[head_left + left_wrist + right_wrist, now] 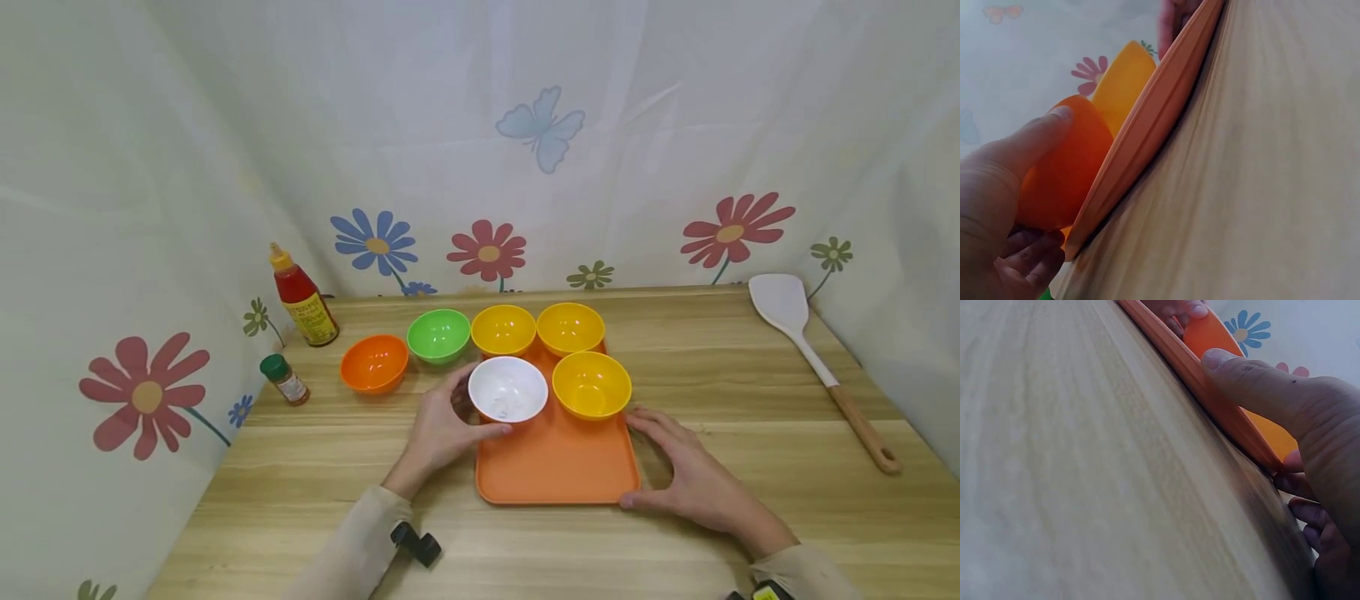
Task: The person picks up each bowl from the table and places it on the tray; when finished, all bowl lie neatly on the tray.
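My left hand (pixel 440 427) holds a small bowl (pixel 508 390), white inside and orange outside, over the left part of an orange tray (pixel 558 471). In the left wrist view, the thumb lies on the bowl's orange outer wall (pixel 1066 165) and the fingers curl behind it. A yellow bowl (pixel 592 385) sits beside it on the tray. Farther back stand two more yellow bowls, the left one (pixel 503 330) and the right one (pixel 571 328). My right hand (pixel 693 475) grips the tray's front right corner, thumb on the front rim and fingertips against the right side.
Left of the tray stand a green bowl (pixel 439 336) and an orange bowl (pixel 374 364). Farther left are a red sauce bottle (pixel 303 300) and a green-capped spice jar (pixel 285 380). A white spatula (pixel 817 362) with a wooden handle lies at the right. A flowered curtain (pixel 420 150) hangs behind.
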`<state>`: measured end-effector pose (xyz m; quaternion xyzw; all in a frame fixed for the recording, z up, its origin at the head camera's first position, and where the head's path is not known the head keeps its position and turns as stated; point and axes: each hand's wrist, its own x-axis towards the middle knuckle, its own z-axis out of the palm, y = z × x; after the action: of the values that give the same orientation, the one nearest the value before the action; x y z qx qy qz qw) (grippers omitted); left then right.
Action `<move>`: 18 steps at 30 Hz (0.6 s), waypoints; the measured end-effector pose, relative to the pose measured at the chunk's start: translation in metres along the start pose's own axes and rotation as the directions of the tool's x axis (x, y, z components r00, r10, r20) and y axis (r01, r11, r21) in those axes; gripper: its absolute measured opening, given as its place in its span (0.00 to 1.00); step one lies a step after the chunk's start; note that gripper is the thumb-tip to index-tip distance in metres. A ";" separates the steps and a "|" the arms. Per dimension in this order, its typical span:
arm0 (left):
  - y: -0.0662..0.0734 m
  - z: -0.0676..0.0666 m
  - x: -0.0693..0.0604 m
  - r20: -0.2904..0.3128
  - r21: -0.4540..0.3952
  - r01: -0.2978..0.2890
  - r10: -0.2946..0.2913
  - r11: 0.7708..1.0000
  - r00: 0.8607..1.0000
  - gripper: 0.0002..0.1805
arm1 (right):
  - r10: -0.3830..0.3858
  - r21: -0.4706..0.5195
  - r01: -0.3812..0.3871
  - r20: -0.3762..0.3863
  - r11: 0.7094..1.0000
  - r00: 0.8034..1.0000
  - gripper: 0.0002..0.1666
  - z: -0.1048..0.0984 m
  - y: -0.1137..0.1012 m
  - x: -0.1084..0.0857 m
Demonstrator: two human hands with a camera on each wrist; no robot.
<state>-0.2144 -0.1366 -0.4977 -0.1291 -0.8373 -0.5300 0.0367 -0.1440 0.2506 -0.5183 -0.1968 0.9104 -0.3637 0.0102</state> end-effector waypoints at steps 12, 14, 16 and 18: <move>-0.006 -0.001 0.004 0.048 0.054 -0.044 0.041 0.998 0.998 0.59 | 0.037 -0.007 -0.037 0.017 0.999 0.999 0.68 -0.005 -0.006 0.000; -0.007 -0.001 0.005 0.051 0.061 -0.042 0.039 0.997 0.998 0.61 | 0.035 -0.007 -0.035 0.018 0.999 0.999 0.68 -0.004 -0.006 0.000; -0.007 -0.001 0.005 0.054 0.064 -0.041 0.037 0.997 0.998 0.62 | 0.031 -0.008 -0.031 0.019 0.999 0.999 0.68 -0.003 -0.005 0.000; -0.008 -0.001 0.004 0.056 0.064 -0.038 0.034 0.997 0.998 0.63 | 0.026 -0.006 -0.026 0.017 1.000 1.000 0.68 -0.002 -0.004 -0.001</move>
<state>-0.2199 -0.1402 -0.5030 -0.1573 -0.8524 -0.4979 0.0276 -0.1422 0.2499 -0.5139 -0.1882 0.9139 -0.3590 0.0223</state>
